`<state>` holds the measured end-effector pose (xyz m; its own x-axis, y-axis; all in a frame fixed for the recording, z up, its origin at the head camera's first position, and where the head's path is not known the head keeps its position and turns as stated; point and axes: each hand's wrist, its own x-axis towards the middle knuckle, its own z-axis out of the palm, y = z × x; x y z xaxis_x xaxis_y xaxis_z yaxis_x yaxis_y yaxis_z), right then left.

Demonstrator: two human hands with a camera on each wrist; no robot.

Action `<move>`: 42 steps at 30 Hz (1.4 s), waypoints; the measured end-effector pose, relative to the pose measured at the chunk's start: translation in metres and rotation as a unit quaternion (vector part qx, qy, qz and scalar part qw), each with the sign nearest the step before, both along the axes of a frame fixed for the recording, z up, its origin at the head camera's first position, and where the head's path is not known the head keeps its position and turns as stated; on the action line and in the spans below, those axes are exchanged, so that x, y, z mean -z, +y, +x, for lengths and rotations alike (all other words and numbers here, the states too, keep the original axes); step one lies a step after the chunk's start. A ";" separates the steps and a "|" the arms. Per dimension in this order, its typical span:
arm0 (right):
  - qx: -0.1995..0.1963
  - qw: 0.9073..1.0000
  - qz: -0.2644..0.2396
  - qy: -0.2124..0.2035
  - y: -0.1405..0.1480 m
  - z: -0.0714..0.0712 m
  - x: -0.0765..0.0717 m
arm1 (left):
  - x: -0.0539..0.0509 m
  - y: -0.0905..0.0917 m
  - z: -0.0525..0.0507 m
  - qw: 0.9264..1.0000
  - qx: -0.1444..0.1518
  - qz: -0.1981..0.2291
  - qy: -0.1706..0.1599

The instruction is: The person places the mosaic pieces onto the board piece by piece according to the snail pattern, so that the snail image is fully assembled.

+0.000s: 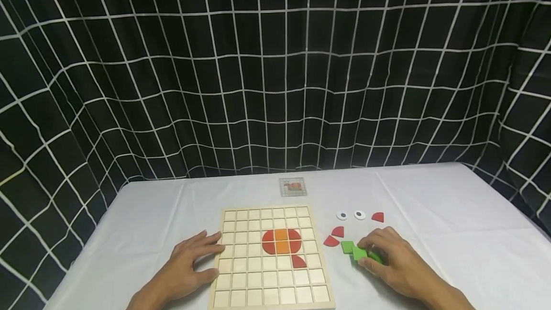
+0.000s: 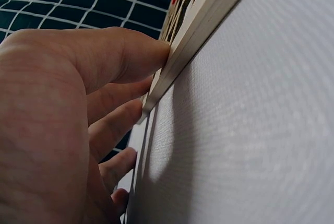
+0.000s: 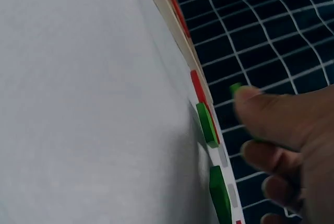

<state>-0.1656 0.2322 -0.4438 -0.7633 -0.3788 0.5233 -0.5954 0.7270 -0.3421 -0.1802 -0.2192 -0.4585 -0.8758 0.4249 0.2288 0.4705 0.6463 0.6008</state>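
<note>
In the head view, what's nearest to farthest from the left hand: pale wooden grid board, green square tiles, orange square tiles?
1. Pale wooden grid board: at the left hand.
2. Orange square tiles: on it.
3. Green square tiles: at the right hand.

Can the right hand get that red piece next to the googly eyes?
Probably yes: the red piece lies just beyond the right hand, with nothing between them. But the hand seems to be pinching a green tile, so it might need to let go first.

No words, labels, brands or numbers can be read; no legible signs either.
</note>
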 end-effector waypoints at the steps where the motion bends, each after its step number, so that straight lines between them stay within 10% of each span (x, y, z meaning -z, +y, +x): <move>1: -0.011 1.000 -0.009 0.013 -0.001 0.000 -0.002 | 0.000 0.000 0.000 1.000 0.000 0.001 -0.002; 24: -0.094 0.988 -0.079 0.089 -0.055 -0.009 -0.036 | -0.003 0.000 0.001 1.000 -0.007 -0.002 -0.011; 42: -0.107 0.989 -0.096 0.016 -0.110 -0.009 -0.034 | -0.003 0.001 0.001 1.000 -0.012 -0.001 -0.014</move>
